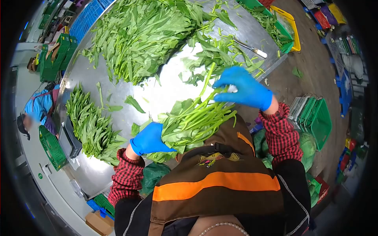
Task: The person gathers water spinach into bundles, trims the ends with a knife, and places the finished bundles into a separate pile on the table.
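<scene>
My left hand point(151, 139), in a blue glove, is wrapped round the leafy end of a bunch of water spinach point(193, 124). The bunch lies aslant in front of my apron, with its pale green stems toward the right. At the stem ends is my right hand point(245, 88), also blue-gloved. Its thumb and fingers are curved and apart beside the stems; a firm grip on any of them does not show. One thick stem stands out above the rest, near the right fingertips. A large heap of water spinach point(145, 35) covers the far part of the metal table point(126, 92).
A neat pile of greens point(90, 122) lies at the left, beside a dark scale-like device point(70, 137). A knife point(252, 48) rests near the table's right edge. Green crates point(317, 122) stand on the floor at right. Another person point(39, 104) is at far left.
</scene>
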Demonstrator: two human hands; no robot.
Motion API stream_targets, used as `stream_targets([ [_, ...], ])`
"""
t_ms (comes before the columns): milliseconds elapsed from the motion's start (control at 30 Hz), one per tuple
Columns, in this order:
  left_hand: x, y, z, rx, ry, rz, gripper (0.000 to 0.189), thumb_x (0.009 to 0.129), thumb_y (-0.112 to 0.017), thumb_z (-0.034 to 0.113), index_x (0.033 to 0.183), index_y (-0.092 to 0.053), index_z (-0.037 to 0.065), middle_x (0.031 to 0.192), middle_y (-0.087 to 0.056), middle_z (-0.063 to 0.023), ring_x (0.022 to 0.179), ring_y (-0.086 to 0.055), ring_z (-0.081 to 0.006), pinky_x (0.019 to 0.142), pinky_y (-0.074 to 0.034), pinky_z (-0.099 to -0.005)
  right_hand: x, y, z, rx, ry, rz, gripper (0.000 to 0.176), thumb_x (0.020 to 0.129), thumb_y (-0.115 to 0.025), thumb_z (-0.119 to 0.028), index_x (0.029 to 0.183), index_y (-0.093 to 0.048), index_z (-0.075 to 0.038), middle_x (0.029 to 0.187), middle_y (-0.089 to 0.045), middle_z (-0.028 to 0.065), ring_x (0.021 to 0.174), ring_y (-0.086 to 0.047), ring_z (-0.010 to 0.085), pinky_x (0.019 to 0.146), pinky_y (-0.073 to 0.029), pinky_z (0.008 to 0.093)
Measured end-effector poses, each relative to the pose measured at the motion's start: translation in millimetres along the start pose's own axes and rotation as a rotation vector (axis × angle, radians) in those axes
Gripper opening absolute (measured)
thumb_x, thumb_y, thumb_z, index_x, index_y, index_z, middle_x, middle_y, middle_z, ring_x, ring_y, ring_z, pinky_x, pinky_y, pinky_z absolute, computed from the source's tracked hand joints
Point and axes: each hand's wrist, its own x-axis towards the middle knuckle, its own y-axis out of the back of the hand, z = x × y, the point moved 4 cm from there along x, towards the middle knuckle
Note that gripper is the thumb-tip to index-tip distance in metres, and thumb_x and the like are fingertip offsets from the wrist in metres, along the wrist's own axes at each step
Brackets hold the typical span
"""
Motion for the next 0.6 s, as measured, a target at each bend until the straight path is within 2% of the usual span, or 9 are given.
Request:
stream_targets([
  [67,-6.2,-7.9,-16.4,0.211,0.073,-0.058,0.066,0.062,-0.081,0.038,0.11,-0.059,-0.002,0.088,-0.062,-0.0233,0.084,-0.06,-0.0378,0.076,-0.047,-0.0421,-2.7,-26.5,2.9,0.18,-0.027,-0.223,0.019,0.078,-0.071,-0.022,0.088,-0.068,-0.006,0.083,-0.062,0.0079,0.081,-0.056,0.0255,0.072,-0.042,0.0355],
  [100,-1.5,-7.0,-3.5,0.226,-0.053,0.029,0.059,0.061,-0.08,0.04,0.097,-0.061,-0.002,0.077,-0.058,-0.0226,0.076,-0.057,-0.0397,0.068,-0.046,-0.0441,-4.3,-33.4,2.9,0.19,0.076,-0.102,0.016,0.079,-0.07,-0.02,0.084,-0.068,-0.006,0.081,-0.061,0.0087,0.076,-0.055,0.0253,0.069,-0.042,0.0344],
  [200,-4.7,-9.4,-2.5,0.241,0.048,0.101,0.059,0.059,-0.081,0.042,0.089,-0.059,-0.004,0.077,-0.057,-0.0234,0.074,-0.057,-0.0405,0.066,-0.046,-0.0445,-13.5,-30.5,16.2,0.23,-0.018,0.114,0.013,0.082,-0.067,-0.018,0.088,-0.068,-0.006,0.082,-0.062,0.007,0.075,-0.056,0.0207,0.069,-0.043,0.0312],
  [233,-10.6,-11.9,-13.9,0.351,0.085,0.081,0.062,0.058,-0.082,0.045,0.085,-0.056,-0.005,0.076,-0.057,-0.0237,0.072,-0.056,-0.0412,0.065,-0.045,-0.0446,-20.9,-30.2,33.1,0.425,-0.322,0.199,0.016,0.086,-0.063,-0.018,0.091,-0.068,-0.004,0.085,-0.065,0.0054,0.078,-0.059,0.0169,0.072,-0.046,0.0288],
  [300,-12.2,-8.8,-6.1,0.365,0.121,0.081,0.063,0.058,-0.082,0.046,0.084,-0.055,-0.005,0.076,-0.057,-0.0241,0.072,-0.056,-0.0414,0.065,-0.045,-0.0447,-33.9,-13.7,78.1,0.52,-0.468,0.442,0.018,0.087,-0.062,-0.017,0.096,-0.067,-0.002,0.086,-0.065,0.0035,0.08,-0.058,0.0134,0.074,-0.045,0.0269],
  [400,-9.6,-1.9,0.8,0.34,0.078,0.135,0.065,0.058,-0.082,0.048,0.084,-0.054,-0.005,0.075,-0.057,-0.0242,0.071,-0.056,-0.0414,0.065,-0.045,-0.045,-45.8,6.0,116.7,0.242,-0.575,0.465,0.025,0.087,-0.064,-0.019,0.106,-0.065,-0.002,0.097,-0.065,0.0079,0.086,-0.059,0.0162,0.078,-0.046,0.0285],
  [467,-8.3,4.4,2.1,0.384,0.355,-0.047,0.065,0.057,-0.084,0.039,0.099,-0.059,-0.004,0.09,-0.06,-0.026,0.083,-0.058,-0.0423,0.073,-0.046,-0.0439,-41.1,22.8,96.4,-0.613,-0.373,0.577,0.034,0.087,-0.064,-0.021,0.115,-0.06,-0.002,0.112,-0.061,0.0134,0.097,-0.059,0.0216,0.085,-0.045,0.0313],
  [500,-6.4,4.2,0.3,0.393,0.353,-0.046,0.065,0.057,-0.084,0.039,0.099,-0.059,-0.004,0.09,-0.06,-0.026,0.083,-0.058,-0.0423,0.073,-0.046,-0.0439,-29.8,33.0,80.1,-0.614,-0.373,0.586,0.034,0.087,-0.064,-0.021,0.115,-0.06,-0.002,0.112,-0.061,0.0134,0.097,-0.059,0.0216,0.085,-0.045,0.0313],
  [600,-0.3,9.8,5.9,0.337,0.123,0.131,0.062,0.056,-0.083,0.042,0.093,-0.061,-0.003,0.086,-0.06,-0.0269,0.079,-0.058,-0.0424,0.07,-0.047,-0.0453,26.3,21.8,24.5,0.23,-0.165,0.282,0.044,0.089,-0.061,-0.02,0.127,-0.051,-0.002,0.124,-0.054,0.0139,0.109,-0.055,0.0224,0.091,-0.045,0.0323],
])
